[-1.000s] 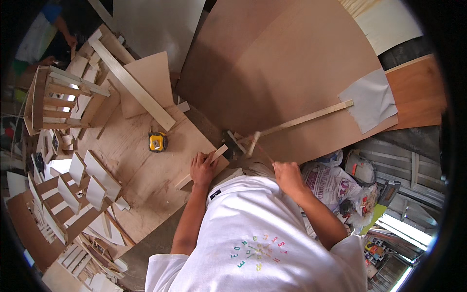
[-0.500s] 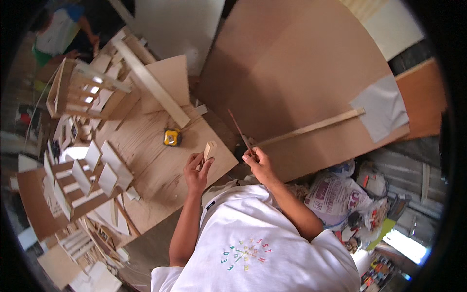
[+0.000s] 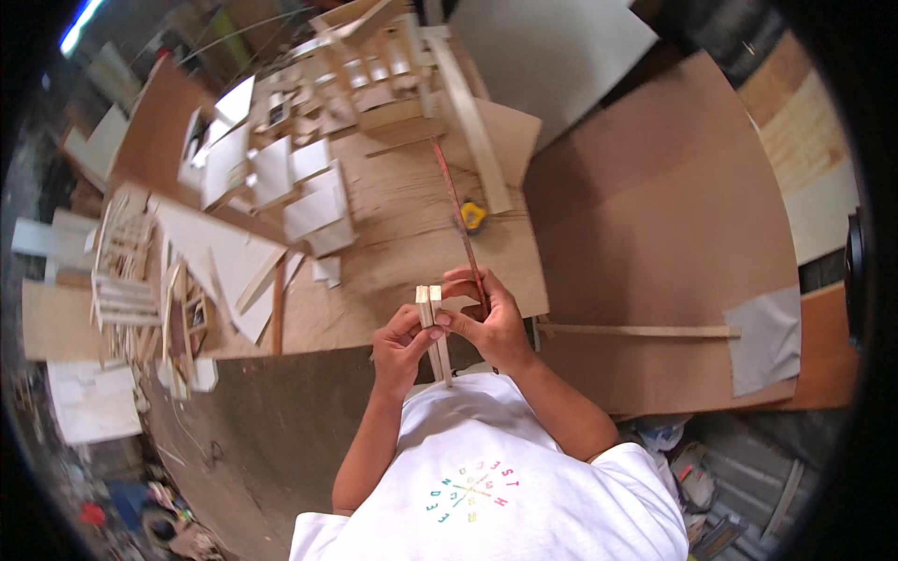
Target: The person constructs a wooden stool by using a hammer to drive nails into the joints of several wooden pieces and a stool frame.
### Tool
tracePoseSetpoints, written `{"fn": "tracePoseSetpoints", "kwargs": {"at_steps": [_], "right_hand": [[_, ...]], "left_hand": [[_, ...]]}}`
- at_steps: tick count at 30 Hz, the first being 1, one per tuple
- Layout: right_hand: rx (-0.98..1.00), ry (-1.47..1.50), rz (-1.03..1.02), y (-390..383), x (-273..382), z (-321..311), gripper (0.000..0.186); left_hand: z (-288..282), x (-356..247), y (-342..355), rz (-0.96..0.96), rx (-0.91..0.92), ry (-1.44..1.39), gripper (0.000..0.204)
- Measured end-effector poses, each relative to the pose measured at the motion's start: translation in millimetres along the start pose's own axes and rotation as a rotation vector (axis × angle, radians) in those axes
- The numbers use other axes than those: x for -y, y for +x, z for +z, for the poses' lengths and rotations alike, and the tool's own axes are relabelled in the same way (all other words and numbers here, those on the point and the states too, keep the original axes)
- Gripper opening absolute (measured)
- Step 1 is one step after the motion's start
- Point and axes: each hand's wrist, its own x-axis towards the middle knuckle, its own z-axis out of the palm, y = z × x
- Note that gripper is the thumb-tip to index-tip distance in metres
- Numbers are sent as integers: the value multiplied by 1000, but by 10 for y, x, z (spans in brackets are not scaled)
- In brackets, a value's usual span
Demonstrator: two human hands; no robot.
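Two slim wooden sticks (image 3: 427, 311) stand side by side before my chest, their square ends level at the top. My left hand (image 3: 398, 351) is closed round them from the left. My right hand (image 3: 498, 332) pinches the same sticks with thumb and fingers near the upper ends. Tucked in that right hand is a long, thin reddish strip, like a narrow blade (image 3: 453, 198), which points up and away over the table; its lower end is hidden by the fingers. A yellow and black tape measure (image 3: 473, 217) lies on the table just right of this strip.
The wooden worktable (image 3: 393, 238) carries white panels (image 3: 316, 208), a slatted wooden frame (image 3: 398, 65) and a long batten (image 3: 472, 126). A large brown board (image 3: 655, 224) lies at right, with a thin batten (image 3: 645, 331) and a grey cloth (image 3: 765, 341) on it.
My view has swung left. My right hand has come over to my left and now grips the sticks too, still keeping the reddish strip. Two stick ends now show side by side.
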Motion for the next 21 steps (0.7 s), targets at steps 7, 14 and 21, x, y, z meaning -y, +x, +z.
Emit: {"fn": "tracePoseSetpoints", "kwargs": {"at_steps": [7, 14, 21], "right_hand": [[199, -22, -2, -197, -603, 1828, 49], [424, 0, 172, -229, -1100, 3627, 46], [669, -41, 301, -353, -1857, 4895, 44]], "left_hand": [[-1361, -639, -1211, 60, -265, 16, 28], [-2493, -1101, -2060, 166, -702, 28, 30], [-3359, -1292, -2779, 131, -972, -163, 31]]}}
